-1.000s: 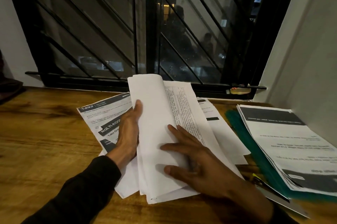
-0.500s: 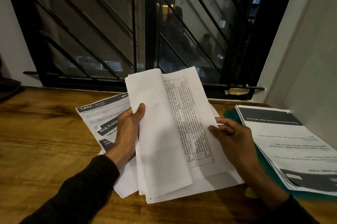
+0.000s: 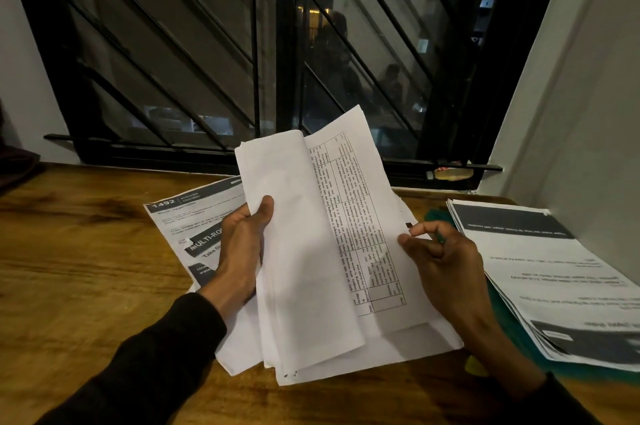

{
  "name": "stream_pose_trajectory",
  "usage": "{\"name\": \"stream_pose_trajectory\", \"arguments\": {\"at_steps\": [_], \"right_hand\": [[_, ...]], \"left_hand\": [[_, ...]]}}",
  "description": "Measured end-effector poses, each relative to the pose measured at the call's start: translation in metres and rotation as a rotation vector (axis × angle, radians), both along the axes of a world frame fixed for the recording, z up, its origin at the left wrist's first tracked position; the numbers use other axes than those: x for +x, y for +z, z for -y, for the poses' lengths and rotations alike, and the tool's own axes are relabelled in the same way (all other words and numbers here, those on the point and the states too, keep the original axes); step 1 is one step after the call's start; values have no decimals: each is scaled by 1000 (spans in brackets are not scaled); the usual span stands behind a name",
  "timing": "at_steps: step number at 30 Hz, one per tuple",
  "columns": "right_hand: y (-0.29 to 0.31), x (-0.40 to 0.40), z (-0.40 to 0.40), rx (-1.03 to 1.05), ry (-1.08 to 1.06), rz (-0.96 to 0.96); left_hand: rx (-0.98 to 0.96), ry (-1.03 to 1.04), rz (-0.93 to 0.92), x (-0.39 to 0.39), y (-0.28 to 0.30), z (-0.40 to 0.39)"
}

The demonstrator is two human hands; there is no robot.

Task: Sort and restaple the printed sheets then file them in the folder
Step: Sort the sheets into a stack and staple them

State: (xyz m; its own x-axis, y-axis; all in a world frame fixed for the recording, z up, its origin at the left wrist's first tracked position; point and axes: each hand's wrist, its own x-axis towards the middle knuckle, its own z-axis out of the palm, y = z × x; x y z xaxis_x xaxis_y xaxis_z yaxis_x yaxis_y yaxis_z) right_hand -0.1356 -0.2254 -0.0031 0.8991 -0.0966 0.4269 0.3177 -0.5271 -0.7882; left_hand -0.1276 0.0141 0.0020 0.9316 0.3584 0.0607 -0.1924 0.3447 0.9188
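A bundle of printed sheets (image 3: 311,272) is held up over the wooden table, its top pages folded back to the left so a page with a printed table (image 3: 360,234) shows. My left hand (image 3: 242,244) grips the folded-back pages at their left edge, thumb on top. My right hand (image 3: 440,262) pinches the right edge of the table page. Under the bundle lies a sheet headed "1492" (image 3: 187,217). A green folder (image 3: 519,341) lies at the right, mostly covered by a stack of printed sheets (image 3: 554,279).
The wooden table (image 3: 86,269) runs to a barred dark window (image 3: 277,61) at the back. A white wall (image 3: 581,113) closes the right side. A small yellow object (image 3: 476,365) shows by my right wrist.
My right hand left the flat pages, moved to the bundle's right edge and took hold. Both hands raised the bundle off the table and tilted it up.
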Motion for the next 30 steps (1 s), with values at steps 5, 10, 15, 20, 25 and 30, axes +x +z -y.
{"name": "stream_pose_trajectory", "arguments": {"at_steps": [5, 10, 15, 20, 25, 30], "right_hand": [[-2, 0, 0, -43, -16, 8], [-2, -2, -3, -59, -56, -2], [3, -6, -7, -126, -137, 83], [0, -4, -8, -136, -151, 118], [6, -10, -9, 48, 111, 61], [14, -25, -21, 120, 647, -131]], "left_hand": [[17, -6, 3, -2, 1, 0], [19, 4, -6, -1, 1, 0], [6, 8, -1, 0, 0, 0], [2, 0, 11, 1, 0, 1], [-19, -9, 4, 2, -1, -1], [-20, -7, 1, 2, 0, 0]]}}
